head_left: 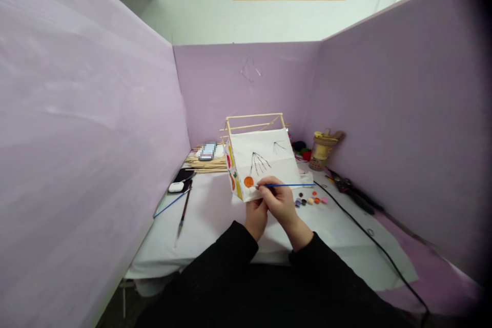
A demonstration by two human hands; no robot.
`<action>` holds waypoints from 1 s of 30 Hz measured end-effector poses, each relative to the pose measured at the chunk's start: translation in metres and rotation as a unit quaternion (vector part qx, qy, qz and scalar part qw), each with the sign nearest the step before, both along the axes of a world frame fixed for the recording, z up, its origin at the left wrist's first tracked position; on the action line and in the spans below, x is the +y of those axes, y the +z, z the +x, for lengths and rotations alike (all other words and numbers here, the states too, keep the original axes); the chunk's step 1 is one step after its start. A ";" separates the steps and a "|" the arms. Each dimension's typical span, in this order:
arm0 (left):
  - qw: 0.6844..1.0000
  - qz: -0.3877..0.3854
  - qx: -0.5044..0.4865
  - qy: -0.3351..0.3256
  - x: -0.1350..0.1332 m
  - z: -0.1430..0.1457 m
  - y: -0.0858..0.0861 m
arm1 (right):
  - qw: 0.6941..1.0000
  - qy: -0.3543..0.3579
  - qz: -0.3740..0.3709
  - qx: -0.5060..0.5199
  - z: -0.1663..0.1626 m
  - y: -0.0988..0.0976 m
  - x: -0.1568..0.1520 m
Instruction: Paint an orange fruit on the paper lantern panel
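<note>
A box-shaped lantern frame of thin wooden sticks (253, 116) is held up in front of me, tilted. White paper (269, 164) covers its near face, with black branching lines and an orange painted circle (248, 182). Colourful painted shapes (229, 169) show on its left side. My right hand (279, 197) pinches a thin blue paintbrush (292, 185), its tip close to the orange circle; whether it touches the paper I cannot tell. Below the lower edge, my left hand (257, 215) grips the lantern from underneath, its fingers partly hidden.
Small paint pots (310, 201) stand to the right. Further right are a black cable (357, 225), pliers (348, 189) and a yellow container (322, 148). On the left lie a large brush (185, 210), another blue brush (171, 204), a white case (176, 187), wooden sticks (207, 165) and a phone (208, 150).
</note>
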State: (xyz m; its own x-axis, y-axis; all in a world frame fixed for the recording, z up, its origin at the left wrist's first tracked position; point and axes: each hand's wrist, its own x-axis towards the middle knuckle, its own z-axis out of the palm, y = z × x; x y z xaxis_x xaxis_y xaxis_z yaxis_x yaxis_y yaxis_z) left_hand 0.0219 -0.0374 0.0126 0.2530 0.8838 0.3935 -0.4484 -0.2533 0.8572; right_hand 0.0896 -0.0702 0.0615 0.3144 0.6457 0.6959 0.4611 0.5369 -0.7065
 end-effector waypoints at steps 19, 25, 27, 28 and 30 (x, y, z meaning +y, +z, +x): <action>1.000 -0.012 -0.002 0.002 0.000 0.001 -0.001 | 1.000 -0.007 -0.005 -0.007 0.002 0.001 0.000; 1.000 0.001 -0.003 -0.001 -0.001 0.001 0.000 | 1.000 -0.005 -0.003 -0.028 0.003 0.001 -0.001; 1.000 -0.014 0.000 0.003 -0.002 0.001 0.000 | 1.000 -0.019 -0.002 -0.014 0.004 0.001 -0.001; 1.000 -0.025 0.006 0.003 -0.002 0.001 0.000 | 1.000 -0.021 -0.003 -0.001 0.004 0.001 -0.001; 0.999 -0.034 0.018 0.000 -0.002 0.002 0.001 | 1.000 -0.009 -0.007 0.007 0.004 0.001 -0.001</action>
